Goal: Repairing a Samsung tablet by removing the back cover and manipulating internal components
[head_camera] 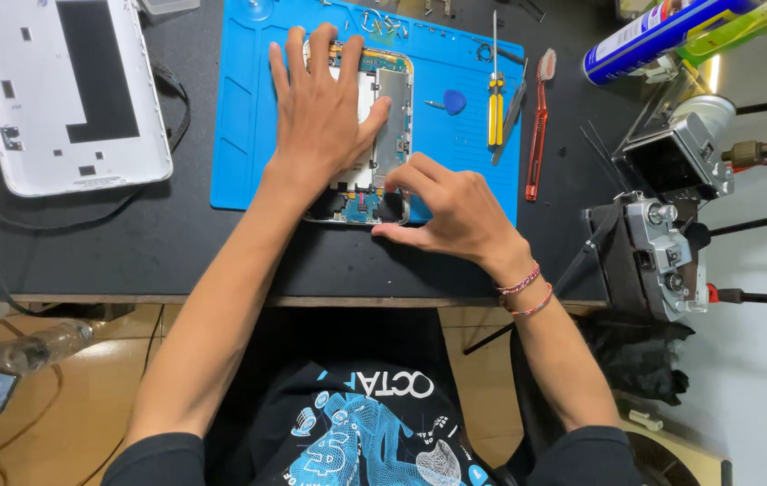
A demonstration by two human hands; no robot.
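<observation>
Currently left hand (320, 103) flat, fingers spread, pressing opened tablet (390, 108) on blue mat (239, 135); right hand (451, 211) pinching tablet's lower edge.

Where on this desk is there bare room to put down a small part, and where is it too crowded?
Free: the blue mat's left strip, between its edge and the left hand; also the black table between the white back cover and the mat. Crowded: the opened tablet under both hands, the right hand included, the loose screws above, and the yellow screwdriver on the right.
</observation>
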